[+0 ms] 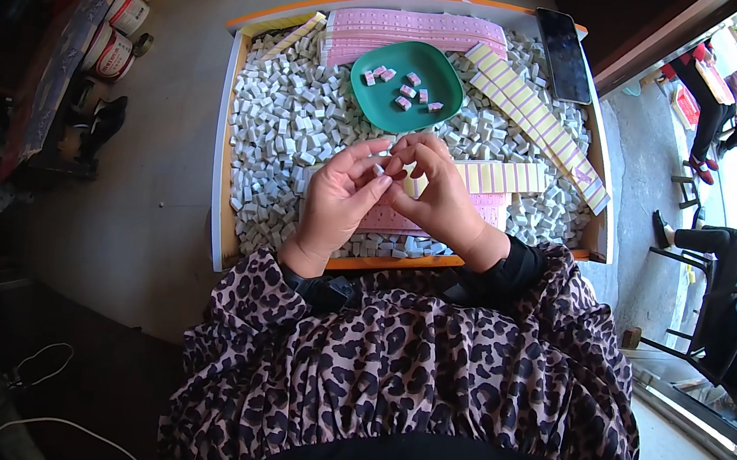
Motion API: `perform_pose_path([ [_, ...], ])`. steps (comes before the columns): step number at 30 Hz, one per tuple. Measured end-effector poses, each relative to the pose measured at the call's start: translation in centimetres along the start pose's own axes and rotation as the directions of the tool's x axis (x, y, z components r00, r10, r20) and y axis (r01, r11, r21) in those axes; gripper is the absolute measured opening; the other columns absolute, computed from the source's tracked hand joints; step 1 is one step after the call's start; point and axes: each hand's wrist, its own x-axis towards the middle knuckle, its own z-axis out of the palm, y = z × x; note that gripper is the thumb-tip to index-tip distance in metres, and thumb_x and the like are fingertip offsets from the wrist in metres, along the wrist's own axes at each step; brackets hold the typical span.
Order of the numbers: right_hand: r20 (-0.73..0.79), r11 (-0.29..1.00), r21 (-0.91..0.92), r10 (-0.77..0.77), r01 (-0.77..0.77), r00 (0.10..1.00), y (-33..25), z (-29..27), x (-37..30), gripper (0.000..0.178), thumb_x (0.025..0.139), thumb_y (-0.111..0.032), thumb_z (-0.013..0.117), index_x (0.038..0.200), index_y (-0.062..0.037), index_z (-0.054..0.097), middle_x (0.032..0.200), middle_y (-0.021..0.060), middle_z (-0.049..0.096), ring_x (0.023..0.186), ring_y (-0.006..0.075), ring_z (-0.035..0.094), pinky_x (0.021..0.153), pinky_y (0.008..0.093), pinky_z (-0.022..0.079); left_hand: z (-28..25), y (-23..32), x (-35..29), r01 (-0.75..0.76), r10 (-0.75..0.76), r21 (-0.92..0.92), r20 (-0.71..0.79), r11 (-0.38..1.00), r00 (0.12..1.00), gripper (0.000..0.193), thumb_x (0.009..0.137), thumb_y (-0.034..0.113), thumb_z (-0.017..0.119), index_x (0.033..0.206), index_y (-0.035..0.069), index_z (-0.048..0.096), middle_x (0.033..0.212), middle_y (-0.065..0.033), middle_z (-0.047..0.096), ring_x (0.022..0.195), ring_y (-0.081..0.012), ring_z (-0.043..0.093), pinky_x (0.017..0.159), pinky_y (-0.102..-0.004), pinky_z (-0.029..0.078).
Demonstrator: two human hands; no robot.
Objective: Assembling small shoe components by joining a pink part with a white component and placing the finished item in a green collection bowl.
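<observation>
My left hand (335,198) pinches a small white block (378,171) between thumb and fingertips. Close against it, my right hand (445,201) has its thumb and fingers curled together at the block; what they grip is hidden. Both hands are over a shallow box (222,155) filled with small whitish blocks (283,140). Just beyond my fingers, a green plate (377,112) carries several blocks with pink on them (404,103). Under my hands lie a pink sheet (492,211) and a yellow striped strip (510,178).
More pink sheets (413,29) lie at the box's far side, with yellow strips (540,127) to the right. A dark phone (563,55) rests on the far right corner. Cans (127,12) stand at far left; people sit at right, near a chair (711,312).
</observation>
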Motion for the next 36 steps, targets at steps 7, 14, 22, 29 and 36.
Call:
perform_pose_path([
  [7,-0.067,0.998,0.04,0.045,-0.043,0.997,0.7,-0.6,-0.5,0.028,0.078,-0.001,0.064,0.103,-0.0052,0.052,0.102,0.0064,0.054,0.09,0.0147,0.052,0.073,0.0253,0.044,0.1,-0.2,3.5,-0.218,0.174,0.396,0.143,0.892,0.974,0.034,0.092,0.001,0.053,0.126,-0.004,0.048,0.113,-0.0132,0.062,0.105,-0.0171,0.06,0.092,-0.027,0.047],
  [14,-0.111,0.927,0.201,0.341,-0.315,0.933,1.6,-2.1,-1.3,0.023,0.085,-0.003,0.058,0.105,-0.0027,0.048,0.104,0.0055,0.054,0.09,0.0103,0.051,0.075,0.0236,0.044,-2.2,2.8,7.6,-0.354,0.457,0.737,0.07,0.575,0.887,0.023,0.086,0.007,0.061,0.108,0.0,0.06,0.101,-0.0115,0.065,0.091,-0.0214,0.062,0.081,-0.0313,0.049],
  [22,-0.037,0.978,0.027,0.207,-0.206,0.978,1.9,-1.8,-1.1,0.019,0.083,-0.001,0.059,0.1,-0.0023,0.05,0.096,0.005,0.053,0.089,0.013,0.052,0.074,0.0244,0.045,-7.3,2.7,2.8,-0.026,0.446,0.994,0.073,-0.11,0.892,0.011,0.074,0.011,0.071,0.083,0.006,0.067,0.085,-0.0094,0.058,0.084,-0.0298,0.054,0.076,-0.0403,0.043],
  [29,0.041,0.982,-0.166,0.093,-0.085,0.995,1.5,-0.9,-0.8,0.018,0.077,0.0,0.063,0.093,-0.0032,0.056,0.092,0.0099,0.053,0.089,0.0249,0.055,0.078,0.0331,0.047,-6.5,3.2,3.0,-0.088,0.334,0.979,0.146,-0.183,0.931,0.017,0.072,0.011,0.073,0.087,0.005,0.067,0.086,-0.0096,0.058,0.088,-0.0308,0.053,0.078,-0.0398,0.043],
  [36,0.129,0.9,-0.415,-0.086,0.132,0.988,1.0,0.4,0.3,0.018,0.074,-0.007,0.067,0.09,-0.0047,0.059,0.091,0.0121,0.053,0.088,0.0317,0.055,0.077,0.0399,0.048,-4.4,2.8,1.7,-0.205,0.489,0.964,0.1,0.167,0.867,0.017,0.08,0.005,0.067,0.096,0.002,0.065,0.085,-0.0082,0.062,0.084,-0.0231,0.06,0.075,-0.0334,0.047],
])
